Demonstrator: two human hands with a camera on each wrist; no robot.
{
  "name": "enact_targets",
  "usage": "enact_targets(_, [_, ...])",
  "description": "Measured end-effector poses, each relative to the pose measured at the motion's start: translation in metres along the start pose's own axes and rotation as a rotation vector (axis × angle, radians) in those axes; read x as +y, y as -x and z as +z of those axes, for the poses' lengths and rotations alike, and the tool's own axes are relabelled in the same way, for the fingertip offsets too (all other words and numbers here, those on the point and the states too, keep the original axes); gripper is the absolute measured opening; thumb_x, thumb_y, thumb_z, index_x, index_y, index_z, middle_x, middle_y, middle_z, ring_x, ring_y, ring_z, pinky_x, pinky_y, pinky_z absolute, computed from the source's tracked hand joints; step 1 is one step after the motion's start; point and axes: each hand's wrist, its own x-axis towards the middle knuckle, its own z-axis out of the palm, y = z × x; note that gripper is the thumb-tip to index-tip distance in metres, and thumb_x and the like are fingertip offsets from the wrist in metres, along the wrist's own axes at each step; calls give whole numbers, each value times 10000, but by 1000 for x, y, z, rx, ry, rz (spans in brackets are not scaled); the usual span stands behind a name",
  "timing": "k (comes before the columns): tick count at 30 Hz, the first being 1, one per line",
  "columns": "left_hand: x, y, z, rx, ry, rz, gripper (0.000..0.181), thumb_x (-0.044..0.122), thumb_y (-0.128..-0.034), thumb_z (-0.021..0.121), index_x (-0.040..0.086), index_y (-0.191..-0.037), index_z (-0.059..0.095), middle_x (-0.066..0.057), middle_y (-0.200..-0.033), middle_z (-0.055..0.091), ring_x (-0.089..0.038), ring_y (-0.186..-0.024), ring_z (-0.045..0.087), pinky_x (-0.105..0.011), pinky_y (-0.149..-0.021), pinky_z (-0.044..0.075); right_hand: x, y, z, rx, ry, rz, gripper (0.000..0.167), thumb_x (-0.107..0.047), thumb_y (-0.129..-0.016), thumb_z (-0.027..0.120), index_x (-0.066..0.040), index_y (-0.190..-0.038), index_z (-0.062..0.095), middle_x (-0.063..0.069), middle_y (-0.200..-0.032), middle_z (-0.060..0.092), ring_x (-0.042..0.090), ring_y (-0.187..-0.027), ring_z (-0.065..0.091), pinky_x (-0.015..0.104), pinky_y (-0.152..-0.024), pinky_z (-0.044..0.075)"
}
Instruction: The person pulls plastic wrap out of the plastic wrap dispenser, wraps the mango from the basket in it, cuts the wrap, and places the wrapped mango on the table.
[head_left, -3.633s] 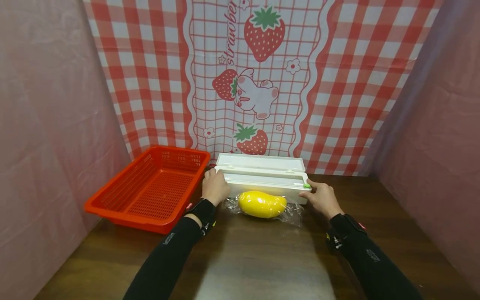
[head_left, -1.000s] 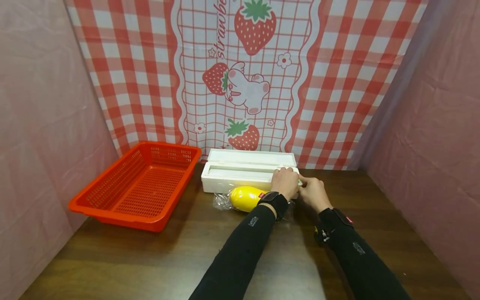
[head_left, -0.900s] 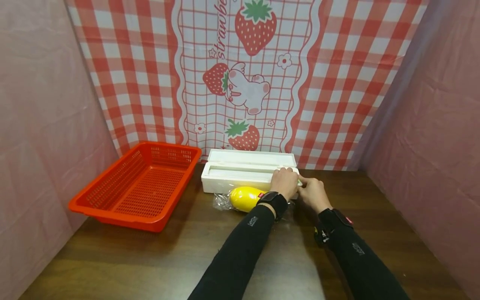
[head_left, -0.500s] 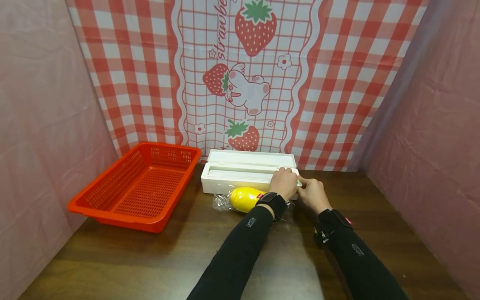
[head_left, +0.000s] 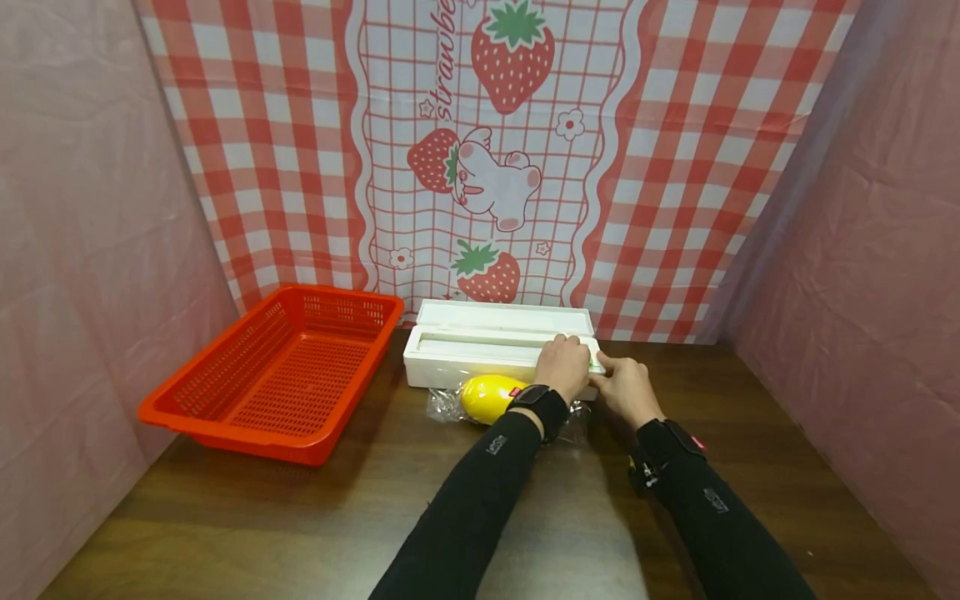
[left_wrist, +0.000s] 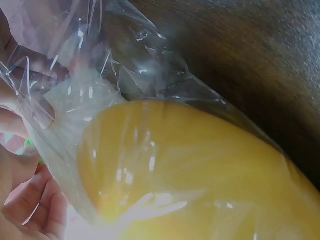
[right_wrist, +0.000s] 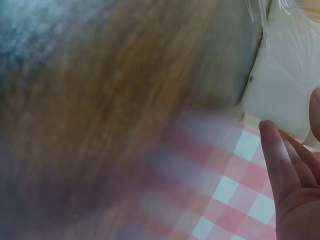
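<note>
A long white box (head_left: 472, 367) with its lid (head_left: 502, 317) raised stands at the back of the table. My left hand (head_left: 562, 365) reaches over the box's right part, fingers bent at a green piece near its end; what they pinch is hidden. My right hand (head_left: 628, 390) grips the box's right end, thumb on top; in the right wrist view its fingers (right_wrist: 280, 165) lie against the white end. In front of the box lies a yellow mango-shaped thing (head_left: 487, 398) in clear film, partly behind my left wrist. The left wrist view shows the yellow thing (left_wrist: 200, 165) close up under film.
An orange-red plastic basket (head_left: 307, 387) stands on the wooden table (head_left: 225, 525), left of the box. A red-and-white checked cloth (head_left: 690, 167) with strawberries hangs right behind the box. Pink cloths hang on both sides.
Since the earliest frame my left hand has moved from the box's left end to its right part, and the green piece is now mostly covered. Lately it has shifted slightly left; my right hand stays put.
</note>
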Motion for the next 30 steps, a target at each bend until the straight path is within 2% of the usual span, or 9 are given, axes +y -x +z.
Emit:
enact_targets(3, [-4, 1, 1, 9, 14, 6, 195, 363, -948, 719, 214, -1045, 801, 28, -991, 707, -177, -925, 623, -314, -817, 505, -1, 0, 0, 0, -2, -9, 519, -122, -881, 800, 86, -1313, 601, 295, -1217, 642, 245, -679, 536, 336, -600, 417])
enact_targets(7, [-9, 2, 2, -3, 34, 0, 326, 505, -891, 749, 218, -1031, 811, 24, -990, 701, -182, -927, 618, -319, -833, 505, -2, 1, 0, -7, -7, -14, 557, -166, -877, 812, 89, -1319, 587, 281, -1273, 613, 248, -708, 550, 340, -611, 429])
enact_targets(9, [-12, 2, 2, -11, 33, -1, 335, 508, -896, 742, 213, -1036, 815, 21, -996, 703, -184, -935, 620, -322, -846, 509, -1, 1, 0, -10, -7, -16, 574, -179, -874, 817, 93, -1321, 581, 280, -1281, 607, 248, -715, 549, 337, -609, 431])
enact_targets(14, [-17, 3, 2, -18, 9, 1, 210, 345, -951, 711, 191, -1057, 808, 15, -1020, 714, -185, -948, 629, -323, -842, 514, 0, 1, 0, -18, -10, -14, 585, -174, -873, 817, 100, -1327, 570, 282, -1295, 597, 245, -686, 525, 318, -579, 405])
enact_targets(20, [-21, 5, 0, -31, -4, 8, 157, 227, -944, 686, 186, -1038, 805, 11, -1017, 713, -193, -950, 632, -327, -835, 514, 0, 2, 1, -20, 3, -15, 590, -171, -867, 821, 97, -1330, 571, 276, -1305, 592, 226, -642, 487, 291, -546, 366])
enact_targets(30, [-30, 7, -3, -37, 6, 44, 127, 200, -931, 690, 201, -980, 808, 5, -991, 703, -201, -949, 636, -338, -851, 520, 0, 2, 1, -12, 12, -24, 597, -176, -860, 829, 96, -1326, 574, 268, -1312, 587, 241, -673, 514, 304, -570, 385])
